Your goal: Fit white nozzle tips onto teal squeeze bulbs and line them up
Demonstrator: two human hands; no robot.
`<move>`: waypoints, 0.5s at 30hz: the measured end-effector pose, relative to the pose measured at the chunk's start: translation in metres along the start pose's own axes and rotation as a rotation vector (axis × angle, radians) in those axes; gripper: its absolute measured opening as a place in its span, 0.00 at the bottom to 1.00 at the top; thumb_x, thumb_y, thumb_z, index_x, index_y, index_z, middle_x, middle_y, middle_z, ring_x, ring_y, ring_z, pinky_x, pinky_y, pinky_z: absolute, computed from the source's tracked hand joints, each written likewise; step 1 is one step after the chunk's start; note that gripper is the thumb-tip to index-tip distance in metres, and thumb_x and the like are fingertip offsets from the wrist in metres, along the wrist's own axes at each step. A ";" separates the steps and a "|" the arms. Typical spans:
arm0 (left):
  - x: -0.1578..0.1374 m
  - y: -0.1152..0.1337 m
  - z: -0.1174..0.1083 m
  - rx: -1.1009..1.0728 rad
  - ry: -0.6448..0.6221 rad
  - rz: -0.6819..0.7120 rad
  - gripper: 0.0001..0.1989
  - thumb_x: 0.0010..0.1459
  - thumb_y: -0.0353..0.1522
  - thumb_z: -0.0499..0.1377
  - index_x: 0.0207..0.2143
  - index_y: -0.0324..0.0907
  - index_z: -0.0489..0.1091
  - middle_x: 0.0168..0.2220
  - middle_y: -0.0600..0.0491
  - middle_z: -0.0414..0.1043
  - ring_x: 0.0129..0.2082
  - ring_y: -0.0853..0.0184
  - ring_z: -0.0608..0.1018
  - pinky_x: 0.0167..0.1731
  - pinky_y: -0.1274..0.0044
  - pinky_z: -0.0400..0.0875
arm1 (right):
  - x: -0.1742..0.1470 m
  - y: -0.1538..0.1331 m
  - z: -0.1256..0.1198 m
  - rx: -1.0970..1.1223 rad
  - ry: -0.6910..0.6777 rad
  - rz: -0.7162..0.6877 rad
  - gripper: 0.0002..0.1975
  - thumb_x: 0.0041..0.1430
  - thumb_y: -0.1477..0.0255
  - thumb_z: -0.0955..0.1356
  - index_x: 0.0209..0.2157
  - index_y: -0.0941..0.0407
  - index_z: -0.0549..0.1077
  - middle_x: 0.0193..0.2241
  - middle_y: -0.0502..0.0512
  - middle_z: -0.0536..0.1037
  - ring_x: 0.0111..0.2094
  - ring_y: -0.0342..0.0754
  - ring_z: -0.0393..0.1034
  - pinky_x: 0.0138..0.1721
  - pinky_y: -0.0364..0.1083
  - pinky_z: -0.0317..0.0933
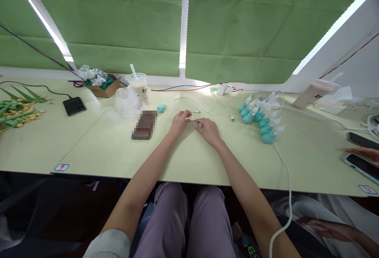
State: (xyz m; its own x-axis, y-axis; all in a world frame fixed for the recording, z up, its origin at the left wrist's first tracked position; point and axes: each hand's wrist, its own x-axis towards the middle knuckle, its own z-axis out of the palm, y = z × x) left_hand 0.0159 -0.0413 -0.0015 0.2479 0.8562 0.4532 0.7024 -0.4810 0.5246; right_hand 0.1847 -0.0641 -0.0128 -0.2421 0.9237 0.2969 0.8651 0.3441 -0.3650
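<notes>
Above the table, close together in front of me, my two hands are both closed in pinches. Between the fingertips of my left hand [178, 123] is a small white piece [191, 118]. My right hand [209, 130] grips a small translucent piece [197, 124], just beside the white one; whether the two touch I cannot tell. A teal rounded piece [161, 108] lies beyond my left hand. Right of my hands, several teal bulb-shaped pieces with white pointed tips [268, 137] stand grouped. A white USB cable [232, 118] lies behind my right hand.
A pixelated dark flat object [144, 125], a plastic bag [127, 103] and a drink cup [139, 85] are at left, near a cardboard box [102, 89]. A white power cord [288, 187] hangs over the front edge. Another person's hand [365, 154] is by a phone [363, 167] at right.
</notes>
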 end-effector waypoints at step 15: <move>0.006 -0.024 -0.005 0.048 -0.034 0.061 0.07 0.51 0.25 0.60 0.33 0.44 0.67 0.36 0.52 0.74 0.40 0.62 0.70 0.40 0.72 0.63 | 0.004 0.024 -0.020 0.120 0.228 0.299 0.13 0.59 0.72 0.61 0.40 0.54 0.74 0.39 0.54 0.77 0.36 0.48 0.67 0.38 0.47 0.56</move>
State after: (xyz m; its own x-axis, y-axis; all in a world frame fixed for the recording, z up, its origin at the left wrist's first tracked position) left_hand -0.0027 -0.0253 -0.0075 0.3135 0.8319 0.4579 0.7163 -0.5238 0.4611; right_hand 0.2131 -0.0555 -0.0026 0.1281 0.9298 0.3450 0.8220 0.0951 -0.5615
